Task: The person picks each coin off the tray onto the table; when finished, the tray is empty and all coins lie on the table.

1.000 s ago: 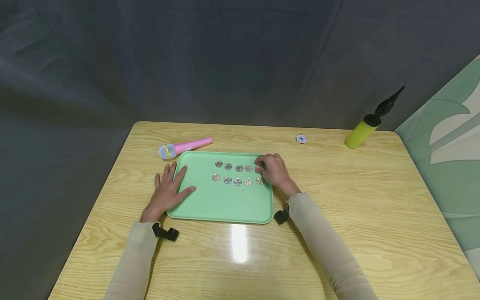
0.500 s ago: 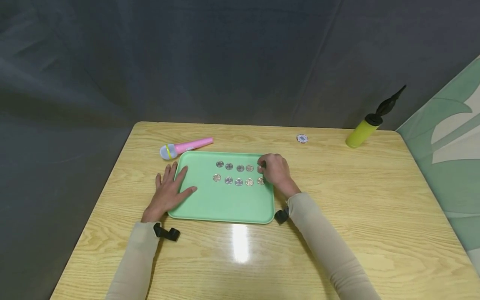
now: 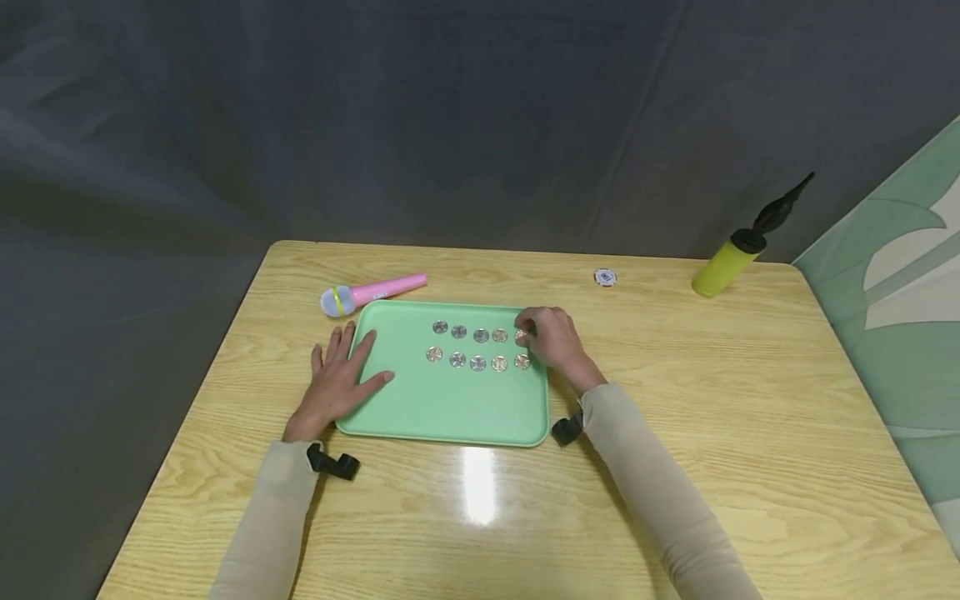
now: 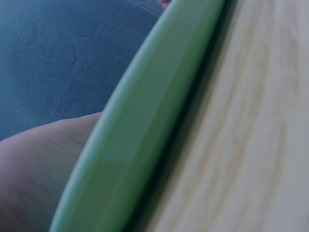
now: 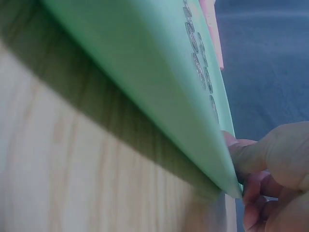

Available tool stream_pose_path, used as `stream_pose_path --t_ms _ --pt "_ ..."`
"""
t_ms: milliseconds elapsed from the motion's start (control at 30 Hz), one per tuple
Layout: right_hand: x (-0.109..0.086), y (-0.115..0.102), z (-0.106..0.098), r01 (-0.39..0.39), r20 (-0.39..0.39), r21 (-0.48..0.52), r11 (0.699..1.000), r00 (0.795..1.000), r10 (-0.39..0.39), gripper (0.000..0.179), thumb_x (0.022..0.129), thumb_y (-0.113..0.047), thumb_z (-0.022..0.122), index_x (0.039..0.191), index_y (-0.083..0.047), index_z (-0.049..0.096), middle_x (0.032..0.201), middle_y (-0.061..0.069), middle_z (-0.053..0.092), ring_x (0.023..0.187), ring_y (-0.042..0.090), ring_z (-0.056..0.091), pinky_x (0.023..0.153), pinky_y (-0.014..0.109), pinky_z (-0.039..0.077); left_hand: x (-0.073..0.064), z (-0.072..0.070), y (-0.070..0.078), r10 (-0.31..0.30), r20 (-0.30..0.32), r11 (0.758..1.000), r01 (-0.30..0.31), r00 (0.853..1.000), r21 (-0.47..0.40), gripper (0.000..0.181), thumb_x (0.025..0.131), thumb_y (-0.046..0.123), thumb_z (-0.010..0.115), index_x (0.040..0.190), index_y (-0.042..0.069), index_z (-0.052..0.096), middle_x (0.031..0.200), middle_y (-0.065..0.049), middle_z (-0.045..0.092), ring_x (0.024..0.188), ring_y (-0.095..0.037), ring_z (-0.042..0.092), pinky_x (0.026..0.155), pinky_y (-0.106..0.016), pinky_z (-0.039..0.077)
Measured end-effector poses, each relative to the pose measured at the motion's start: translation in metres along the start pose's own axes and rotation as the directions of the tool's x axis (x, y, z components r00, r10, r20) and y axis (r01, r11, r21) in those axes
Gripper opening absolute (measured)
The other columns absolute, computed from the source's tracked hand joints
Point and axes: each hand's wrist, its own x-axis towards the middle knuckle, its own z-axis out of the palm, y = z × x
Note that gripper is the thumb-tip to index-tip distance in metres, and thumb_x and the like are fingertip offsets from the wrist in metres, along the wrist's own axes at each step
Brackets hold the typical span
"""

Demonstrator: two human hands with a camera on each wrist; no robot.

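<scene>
A mint-green tray (image 3: 442,417) lies on the table, with silvery coins in two rows across its upper right half. My left hand (image 3: 333,387) rests on the tray's left edge, fingers spread and thumb reaching onto the tray floor. At the right end of the far row, my right hand (image 3: 551,337) pinches a coin (image 3: 521,334), which its fingers partly cover. Just below that hand lies the last coin (image 3: 522,362) of the near row. In the right wrist view the thumb and curled fingers (image 5: 256,157) are at the tray's rim, and the pinched coin is hidden.
A pink toy microphone (image 3: 386,288) lies behind the tray's left corner. Farther right are a poker chip (image 3: 605,277) and, near the table's back right, a yellow-green cylinder (image 3: 723,267) with a black top. A dark curtain (image 3: 480,125) hangs behind the table.
The right hand's fingers have shifted very slightly to the right at the far row's end coin. The left hand, tray and other coins stay as they were.
</scene>
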Motion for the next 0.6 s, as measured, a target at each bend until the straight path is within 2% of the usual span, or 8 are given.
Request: stream_pose_path --t_ms 233,600 --pt "0.0003 0.0007 -0.0008 -0.005 0.028 -0.011 1.0 1.0 0.006 0.032 0.084 -0.009 0.078 0.115 -0.003 0.073 0.108 0.013 0.075 0.102 0.03 0.064 0.098 0.045 0.049 -0.0001 0.001 -0.0009 0.001 -0.003 1.0 -0.001 1.0 -0.002 0.084 0.097 0.056 0.054 0.162 0.014 0.02 0.169 -0.022 -0.001 0.156 -0.047 -0.005 0.119 -0.071 -0.007" --pt "-0.0001 0.0037 -0.0016 0.049 0.051 -0.068 0.996 0.998 -0.045 0.03 0.084 -0.013 0.078 0.113 -0.006 0.075 0.114 0.014 0.075 0.108 0.033 0.065 0.099 0.051 0.047 -0.0004 0.0006 -0.0001 0.0 0.0 1.0 0.0 1.0 0.0 0.084 0.097 0.056 0.054 0.162 0.014 0.019 0.169 -0.022 -0.002 0.156 -0.046 -0.006 0.119 -0.071 -0.008"
